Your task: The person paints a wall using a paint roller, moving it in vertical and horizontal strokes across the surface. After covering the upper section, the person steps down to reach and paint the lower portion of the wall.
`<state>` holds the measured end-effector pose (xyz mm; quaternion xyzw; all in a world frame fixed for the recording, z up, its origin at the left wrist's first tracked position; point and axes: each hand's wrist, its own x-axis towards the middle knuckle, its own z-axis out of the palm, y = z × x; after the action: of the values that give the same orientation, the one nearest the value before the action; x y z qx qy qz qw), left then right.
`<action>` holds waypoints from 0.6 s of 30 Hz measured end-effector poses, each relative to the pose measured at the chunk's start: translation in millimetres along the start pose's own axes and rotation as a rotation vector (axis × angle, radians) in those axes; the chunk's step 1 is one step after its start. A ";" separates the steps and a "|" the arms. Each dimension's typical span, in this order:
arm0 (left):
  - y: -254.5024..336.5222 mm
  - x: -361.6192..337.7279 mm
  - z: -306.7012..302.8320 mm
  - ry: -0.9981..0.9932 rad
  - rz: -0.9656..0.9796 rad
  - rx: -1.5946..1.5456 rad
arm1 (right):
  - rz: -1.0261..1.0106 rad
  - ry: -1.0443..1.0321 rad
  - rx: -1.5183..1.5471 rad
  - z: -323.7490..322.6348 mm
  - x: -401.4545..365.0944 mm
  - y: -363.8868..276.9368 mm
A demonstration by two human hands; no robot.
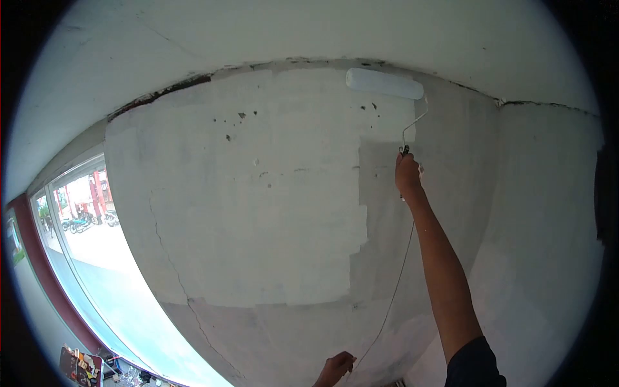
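My right hand [407, 175] is raised on an outstretched arm, closed around the handle of a paint roller [385, 84]. The white roller sleeve lies near the top of the wall [271, 219], just below the ceiling joint, with its bent wire frame running down to my fist. Pale paint covers much of the wall's middle; a greyer area surrounds it at right and below. Low in the view, my left hand [336, 369] hovers in front of the wall, fingers loosely bent and apart. A thin dark line [391, 300] on the wall runs down beside its fingertips.
The ceiling [322, 29] meets the wall along a rough, dark gap. On the left a large window [97, 213] shows motorbikes outside. Assorted items [80, 367] are piled at the bottom left. A side wall [541, 213] adjoins at right.
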<state>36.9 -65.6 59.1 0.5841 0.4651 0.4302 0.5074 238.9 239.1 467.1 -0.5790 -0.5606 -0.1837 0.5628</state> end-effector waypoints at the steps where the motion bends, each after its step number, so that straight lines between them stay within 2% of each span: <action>1: 1.2 1.7 0.2 0.025 0.064 -0.058 | 0.052 -0.012 0.046 -3.2 10.6 -7.1; 3: -2.6 -1.0 2.8 0.078 0.183 -0.175 | 0.096 -0.029 0.089 -5.8 17.5 -12.6; 5: -3.6 -6.2 -1.1 0.100 0.201 -0.137 | 0.096 -0.019 0.088 -7.4 12.6 -4.4; 8: -19.8 -5.5 0.8 0.073 0.169 -0.130 | -0.137 0.076 -0.003 17.1 -12.1 40.3; 11: -24.1 -11.3 1.6 -0.003 0.138 -0.121 | 0.145 -0.108 0.092 1.2 -70.4 42.5; 14: -7.9 -14.0 5.1 -0.066 0.131 -0.140 | 0.194 -0.187 0.044 2.9 -96.0 57.6; 17: -8.9 -1.0 17.3 -0.078 0.122 -0.129 | 0.210 -0.181 0.063 0.1 -81.4 48.6; 18: -12.9 0.9 20.6 -0.073 0.109 -0.113 | 0.118 -0.078 0.088 3.6 -73.2 47.1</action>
<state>55.8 -68.0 44.0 0.5944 0.3888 0.4610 0.5320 255.5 222.1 383.2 -0.5925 -0.5546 -0.1024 0.5753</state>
